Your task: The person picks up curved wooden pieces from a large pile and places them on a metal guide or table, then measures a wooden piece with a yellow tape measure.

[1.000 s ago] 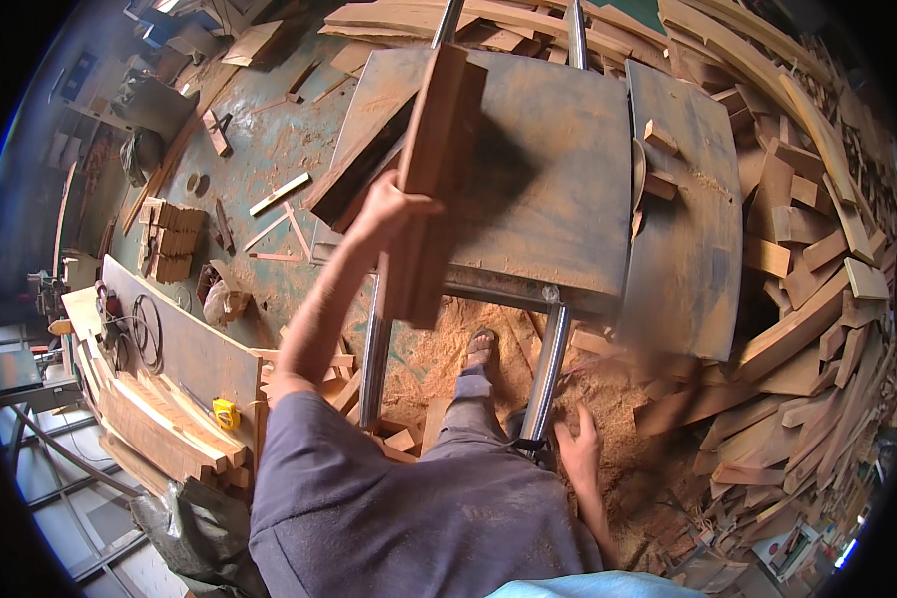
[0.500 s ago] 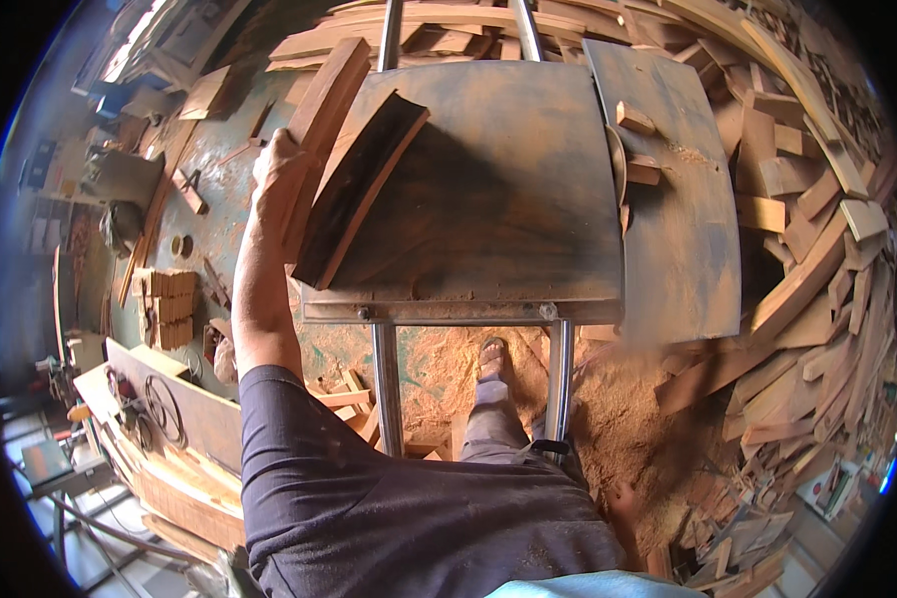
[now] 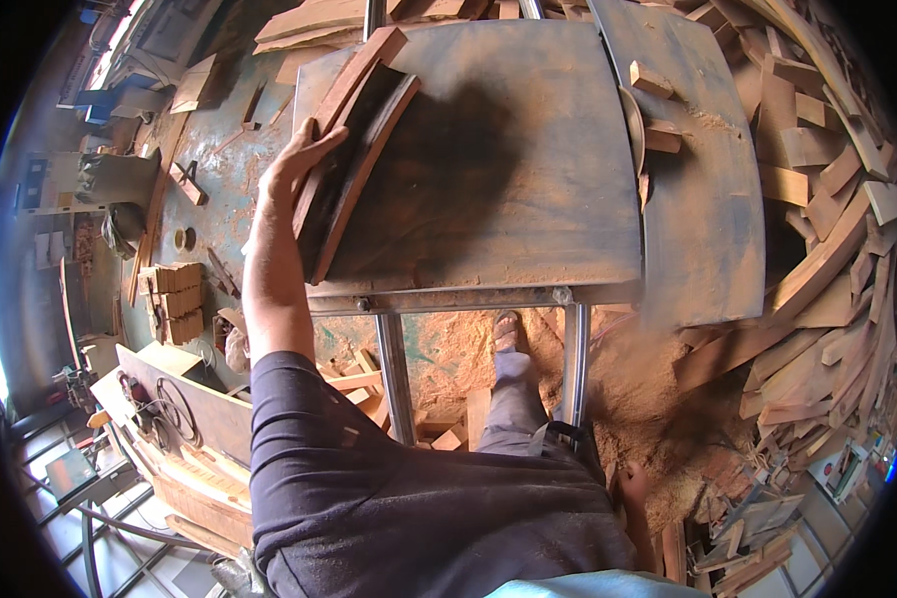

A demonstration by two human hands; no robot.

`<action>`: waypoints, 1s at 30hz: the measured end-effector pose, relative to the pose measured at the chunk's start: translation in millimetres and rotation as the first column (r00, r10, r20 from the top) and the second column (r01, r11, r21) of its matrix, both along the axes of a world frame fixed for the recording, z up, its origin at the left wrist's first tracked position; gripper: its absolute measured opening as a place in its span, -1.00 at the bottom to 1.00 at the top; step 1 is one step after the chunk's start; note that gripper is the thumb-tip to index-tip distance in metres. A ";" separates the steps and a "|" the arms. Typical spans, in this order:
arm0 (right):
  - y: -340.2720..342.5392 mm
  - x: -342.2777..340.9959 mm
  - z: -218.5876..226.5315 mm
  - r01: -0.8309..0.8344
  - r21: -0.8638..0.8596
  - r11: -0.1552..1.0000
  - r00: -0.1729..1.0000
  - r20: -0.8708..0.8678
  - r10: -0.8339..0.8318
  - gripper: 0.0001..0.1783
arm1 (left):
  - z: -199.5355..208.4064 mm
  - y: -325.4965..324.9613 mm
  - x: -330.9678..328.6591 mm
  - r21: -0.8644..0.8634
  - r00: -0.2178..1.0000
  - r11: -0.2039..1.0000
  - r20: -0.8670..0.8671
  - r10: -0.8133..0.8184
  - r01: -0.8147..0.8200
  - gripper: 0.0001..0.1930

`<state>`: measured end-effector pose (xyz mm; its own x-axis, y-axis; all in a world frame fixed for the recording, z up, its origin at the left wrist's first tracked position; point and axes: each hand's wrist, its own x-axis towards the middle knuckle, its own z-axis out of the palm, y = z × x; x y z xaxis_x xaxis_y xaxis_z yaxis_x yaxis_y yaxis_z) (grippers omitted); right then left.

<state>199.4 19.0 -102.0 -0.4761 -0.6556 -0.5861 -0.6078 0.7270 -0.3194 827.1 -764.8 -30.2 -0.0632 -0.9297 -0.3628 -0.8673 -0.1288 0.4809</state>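
Note:
My left hand (image 3: 309, 156) is closed on a long reddish wooden block (image 3: 361, 78) at the left side of a saw table (image 3: 528, 169), its thumb spread to the right. The block rests against a curved wooden piece (image 3: 367, 164) with a dark hollow face and a reddish edge. Right of these, an upright round blade (image 3: 631, 125) stands at the gap between the table's two plates, with a small offcut (image 3: 662, 137) beside it. What seems to be my right hand (image 3: 633, 485) hangs low beside my body, apart from the table; its fingers are not clear.
A second table plate (image 3: 703, 229) carries another small wood block (image 3: 651, 80). Heaped offcuts (image 3: 817, 249) crowd the right side. Sawdust (image 3: 648, 369) covers the floor by my foot (image 3: 508, 329). Stacked wood blocks (image 3: 174, 299) and a board (image 3: 194, 399) stand at the left.
My left hand has brought the wooden block right and down against the curved piece, and the thumb now shows spread. The view has shifted slightly, while my right arm stays low.

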 end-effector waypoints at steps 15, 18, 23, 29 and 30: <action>-84.1 15.4 20.8 -0.015 0.155 0.988 0.970 0.241 -0.023 -0.64 | -106.5 224.8 88.6 0.374 -0.217 0.264 -0.852 0.476 -0.889 -0.36; -92.8 2.1 3.8 -0.017 -0.025 1.000 0.962 0.272 0.024 -0.60 | -111.6 223.5 72.1 0.352 -0.221 0.312 -0.896 0.386 -0.882 -0.29; -85.6 -11.1 -26.7 0.134 -0.047 0.990 0.959 0.258 -0.117 -0.57 | -72.6 208.1 32.9 0.342 -0.184 0.423 -0.910 0.372 -0.839 -0.22; -49.9 -13.0 -40.0 0.168 -0.105 0.980 0.956 0.259 -0.136 -0.64 | -78.5 170.6 60.4 0.262 0.016 0.613 -0.912 0.409 -0.745 -0.14; -50.4 -15.9 -38.6 0.125 -0.110 0.986 0.962 0.257 -0.093 -0.68 | -82.5 162.4 74.7 0.290 0.037 0.570 -0.870 0.492 -0.769 -0.11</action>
<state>183.6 -31.4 -140.6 -0.3976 -0.6830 -0.6127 -0.4164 0.7293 -0.5429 901.8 -602.4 -112.8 0.4807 -0.7999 -0.3593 0.3742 -0.1834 0.9090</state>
